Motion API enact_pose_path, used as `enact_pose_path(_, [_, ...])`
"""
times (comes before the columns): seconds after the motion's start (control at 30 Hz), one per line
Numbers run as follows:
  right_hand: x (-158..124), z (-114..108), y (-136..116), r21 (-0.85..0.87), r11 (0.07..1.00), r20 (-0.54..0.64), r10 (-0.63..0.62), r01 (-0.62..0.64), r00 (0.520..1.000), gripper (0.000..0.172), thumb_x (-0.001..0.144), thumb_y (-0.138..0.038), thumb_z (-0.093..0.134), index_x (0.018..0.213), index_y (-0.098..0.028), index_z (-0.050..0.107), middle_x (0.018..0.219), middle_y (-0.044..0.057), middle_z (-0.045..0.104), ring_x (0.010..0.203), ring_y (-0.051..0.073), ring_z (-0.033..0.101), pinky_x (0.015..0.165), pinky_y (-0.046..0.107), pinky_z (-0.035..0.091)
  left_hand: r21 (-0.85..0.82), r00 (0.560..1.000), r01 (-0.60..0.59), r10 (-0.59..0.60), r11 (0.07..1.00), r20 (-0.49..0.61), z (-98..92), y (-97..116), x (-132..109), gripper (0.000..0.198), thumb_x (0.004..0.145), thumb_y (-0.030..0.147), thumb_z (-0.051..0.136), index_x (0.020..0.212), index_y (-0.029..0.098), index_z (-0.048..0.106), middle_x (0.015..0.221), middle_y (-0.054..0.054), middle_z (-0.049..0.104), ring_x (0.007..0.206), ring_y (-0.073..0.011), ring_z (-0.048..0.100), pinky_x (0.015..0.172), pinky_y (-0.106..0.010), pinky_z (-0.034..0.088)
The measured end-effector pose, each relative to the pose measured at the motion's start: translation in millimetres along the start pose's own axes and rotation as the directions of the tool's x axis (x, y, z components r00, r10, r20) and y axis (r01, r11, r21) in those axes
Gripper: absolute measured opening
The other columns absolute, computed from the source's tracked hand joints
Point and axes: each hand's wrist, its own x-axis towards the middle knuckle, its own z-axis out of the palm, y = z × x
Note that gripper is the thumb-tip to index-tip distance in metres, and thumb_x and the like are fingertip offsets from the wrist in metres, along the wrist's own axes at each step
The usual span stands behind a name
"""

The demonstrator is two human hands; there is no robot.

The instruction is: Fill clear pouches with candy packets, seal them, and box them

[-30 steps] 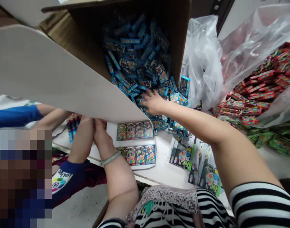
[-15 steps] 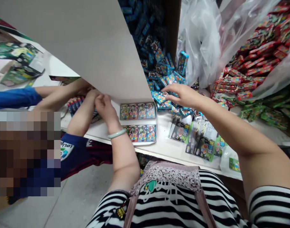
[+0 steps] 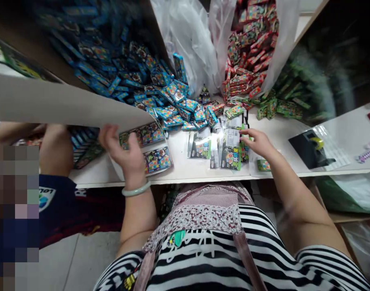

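Note:
My left hand, a pale bangle on its wrist, is raised with its fingers apart and nothing in them. It is beside an open white box whose large lid stands up behind. Inside the box lie two rows of small printed boxes. My right hand reaches in from the right, fingers stretched and slightly apart. Its fingertips are at the edge of the flat, clear-wrapped printed packets on the table; whether they touch is unclear. Several small blue boxes lie heaped just behind the packets.
Behind are piles of red boxes in clear plastic and green boxes. A black packet lies on the white table at right. At left, a co-worker's arm is beside another stack of boxes.
My right hand has moved from the blue boxes to the flat packets. My left hand has opened from a curled shape near the box. The camera view has swung to the right.

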Motion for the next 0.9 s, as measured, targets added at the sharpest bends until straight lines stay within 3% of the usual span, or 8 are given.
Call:
enact_pose_path(0.03, [1, 6, -4, -0.063, 0.998, 0.014, -0.023, 0.024, 1.000, 0.033, 0.088, -0.028, 0.061, 0.119, -0.019, 0.070, 0.123, 0.012, 0.073, 0.116, 0.029, 0.066, 0.103, 0.048, 0.050, 0.009, 0.997, -0.067, 0.067, 0.998, -0.046, 12.1, 2, -12, 0.039, 0.086, 0.014, 0.067, 0.124, 0.014, 0.056, 0.137, -0.012, 0.054, 0.134, -0.0239, 0.048, 0.119, -0.049, 0.036])
enact_pose_path(0.1, [11, 17, -10, -0.189, 0.981, 0.064, -0.026, 0.037, 0.998, 0.042, 0.088, -0.026, 0.062, 0.129, -0.016, 0.064, 0.134, 0.015, 0.067, 0.127, 0.030, 0.060, 0.110, 0.048, 0.044, -0.106, 0.969, -0.172, 0.187, 0.979, 0.159, 37.8, 13, -41, 0.028, 0.088, 0.018, 0.064, 0.116, 0.018, 0.061, 0.124, -0.009, 0.063, 0.123, -0.0219, 0.057, 0.112, -0.044, 0.044])
enact_pose_path(0.17, [25, 26, -13, -0.318, 0.948, 0.152, 0.029, 0.021, 0.988, 0.055, 0.087, -0.029, 0.067, 0.139, -0.011, 0.056, 0.144, 0.019, 0.059, 0.135, 0.031, 0.053, 0.115, 0.046, 0.040, -0.248, 0.829, -0.227, 0.320, 0.942, 0.459, 59.2, 27, -67, 0.022, 0.091, 0.026, 0.063, 0.113, 0.019, 0.063, 0.123, -0.009, 0.065, 0.121, -0.0217, 0.060, 0.110, -0.043, 0.048])
enact_pose_path(0.23, [37, 31, -13, -0.418, 0.908, 0.227, 0.092, 0.012, 0.969, 0.071, 0.082, -0.036, 0.075, 0.143, -0.008, 0.050, 0.151, 0.022, 0.050, 0.141, 0.033, 0.046, 0.117, 0.044, 0.037, -0.317, 0.700, -0.211, 0.369, 0.925, 0.612, 71.4, 37, -85, 0.022, 0.093, 0.029, 0.062, 0.113, 0.019, 0.065, 0.126, -0.011, 0.064, 0.123, -0.0221, 0.060, 0.109, -0.042, 0.048])
enact_pose_path(0.43, [52, 36, -16, -0.566, 0.825, 0.284, 0.180, 0.013, 0.942, 0.087, 0.071, -0.051, 0.083, 0.141, -0.009, 0.051, 0.147, 0.024, 0.049, 0.135, 0.040, 0.047, 0.110, 0.047, 0.040, -0.249, 0.666, -0.013, 0.194, 0.969, 0.720, 79.8, 22, -93, 0.028, 0.093, 0.031, 0.061, 0.117, 0.018, 0.065, 0.117, -0.011, 0.068, 0.106, -0.0201, 0.066, 0.099, -0.039, 0.053])
enact_pose_path(0.63, [59, 38, -24, -0.611, 0.791, 0.280, 0.200, 0.014, 0.939, 0.058, 0.073, -0.047, 0.081, 0.118, -0.015, 0.064, 0.127, 0.019, 0.065, 0.122, 0.036, 0.055, 0.100, 0.045, 0.042, -0.184, 0.451, -0.118, 0.218, 0.976, 0.865, 122.9, 42, -113, 0.039, 0.084, 0.031, 0.072, 0.120, 0.017, 0.063, 0.126, -0.015, 0.065, 0.122, -0.0296, 0.059, 0.108, -0.049, 0.046])
enact_pose_path(0.77, [56, 21, -28, -0.574, 0.819, 0.269, 0.180, 0.007, 0.946, 0.020, 0.086, -0.036, 0.068, 0.096, -0.019, 0.069, 0.102, 0.010, 0.074, 0.098, 0.025, 0.064, 0.081, 0.033, 0.044, -0.144, 0.566, -0.058, 0.151, 0.988, 0.810, 149.3, 61, -122, 0.070, 0.075, 0.028, 0.081, 0.137, 0.014, 0.052, 0.148, -0.021, 0.050, 0.142, -0.0365, 0.043, 0.119, -0.055, 0.034])
enact_pose_path(0.9, [43, -20, -38, -0.434, 0.901, 0.117, 0.045, 0.010, 0.992, 0.016, 0.085, -0.036, 0.067, 0.083, -0.020, 0.067, 0.087, 0.005, 0.072, 0.078, 0.019, 0.061, 0.066, 0.030, 0.039, -0.252, 0.589, 0.308, 0.024, 0.917, 0.808, 160.2, 69, -107, 0.043, 0.088, 0.019, 0.060, 0.131, 0.014, 0.055, 0.122, -0.015, 0.069, 0.115, -0.0253, 0.066, 0.100, -0.043, 0.053])
